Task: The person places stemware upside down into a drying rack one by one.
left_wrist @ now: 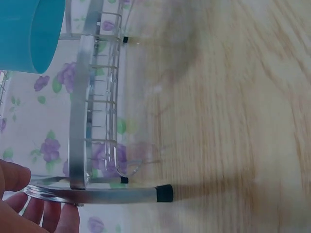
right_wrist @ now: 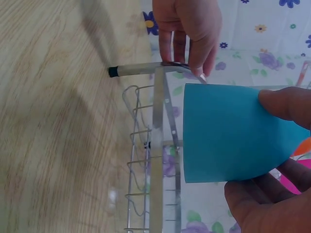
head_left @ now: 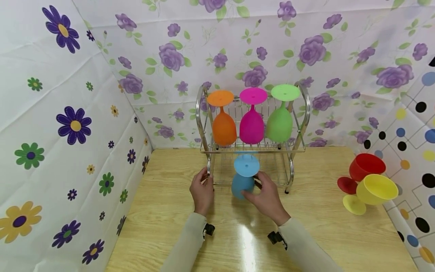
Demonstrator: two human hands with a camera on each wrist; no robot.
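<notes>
My right hand (head_left: 269,198) holds a blue goblet (head_left: 242,186) upside down by its bowl, thumb on one side and fingers on the other. In the head view the goblet is in front of the rack's lower tier, its round foot uppermost. The right wrist view shows its rim (right_wrist: 185,133) close to the rack's front bar. My left hand (head_left: 202,192) grips the left front leg of the metal dish rack (left_wrist: 77,121), thumb and fingers around the tube. On the upper tier, orange (head_left: 224,128), magenta (head_left: 251,128) and green (head_left: 279,124) goblets stand upside down in a row.
A red goblet (head_left: 365,168) and a yellow goblet (head_left: 377,190) lie tipped on their sides at the right of the wooden table (head_left: 163,226). Flowered cloth (head_left: 170,87) hangs behind the rack and along the left. A dotted cloth (head_left: 416,151) borders the right side.
</notes>
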